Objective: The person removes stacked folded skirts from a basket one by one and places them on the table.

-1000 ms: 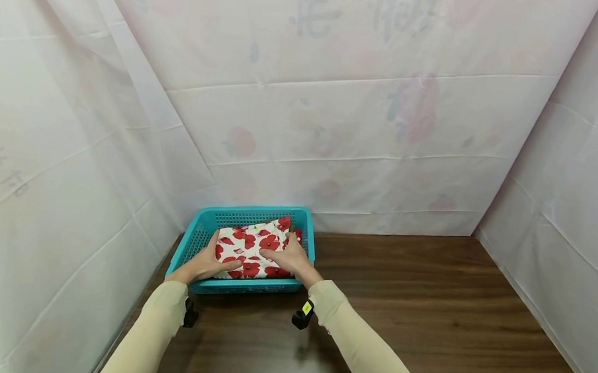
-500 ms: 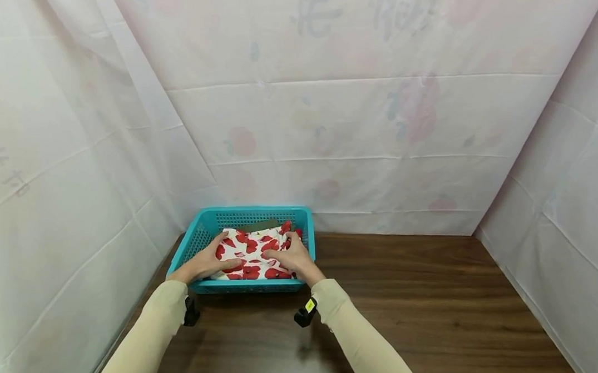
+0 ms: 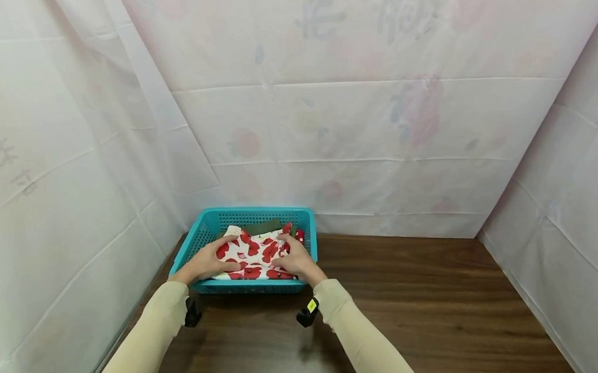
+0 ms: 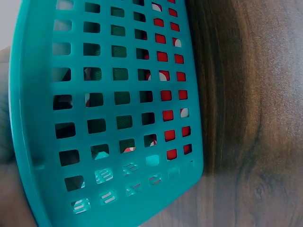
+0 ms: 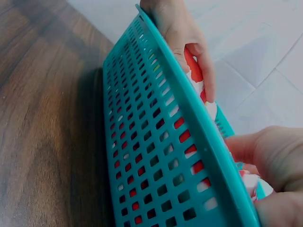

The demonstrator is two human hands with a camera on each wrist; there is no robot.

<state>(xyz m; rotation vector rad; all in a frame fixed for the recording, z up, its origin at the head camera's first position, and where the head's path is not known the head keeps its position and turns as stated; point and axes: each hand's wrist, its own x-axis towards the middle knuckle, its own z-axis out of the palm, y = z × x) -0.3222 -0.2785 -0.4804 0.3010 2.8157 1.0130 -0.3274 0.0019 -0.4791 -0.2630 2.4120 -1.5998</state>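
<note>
A white folded cloth point(image 3: 254, 252) with red poppies lies in a turquoise plastic basket point(image 3: 248, 287), buckled in the middle. My left hand point(image 3: 208, 260) holds its left side, thumb on top and fingers over the far edge. My right hand point(image 3: 295, 258) grips the right side in the same way. In the right wrist view, the left hand point(image 5: 182, 42) pinches the cloth above the rim, and the right hand point(image 5: 274, 165) is partly cut off. Behind the poppy cloth shows an olive green cloth point(image 3: 262, 227). At the right a red dotted piece point(image 3: 300, 235) peeks out.
The basket stands at the back left of a dark wooden table point(image 3: 424, 298), close to the white rear curtain point(image 3: 357, 150). Another white curtain point(image 3: 80, 218) hangs along the left side. Red cloth shows through the basket's perforated wall point(image 4: 123, 97).
The poppy cloth has sunk lower into the basket and buckled between my hands. More of the olive green cloth has come into sight behind it. My right hand has shifted slightly.
</note>
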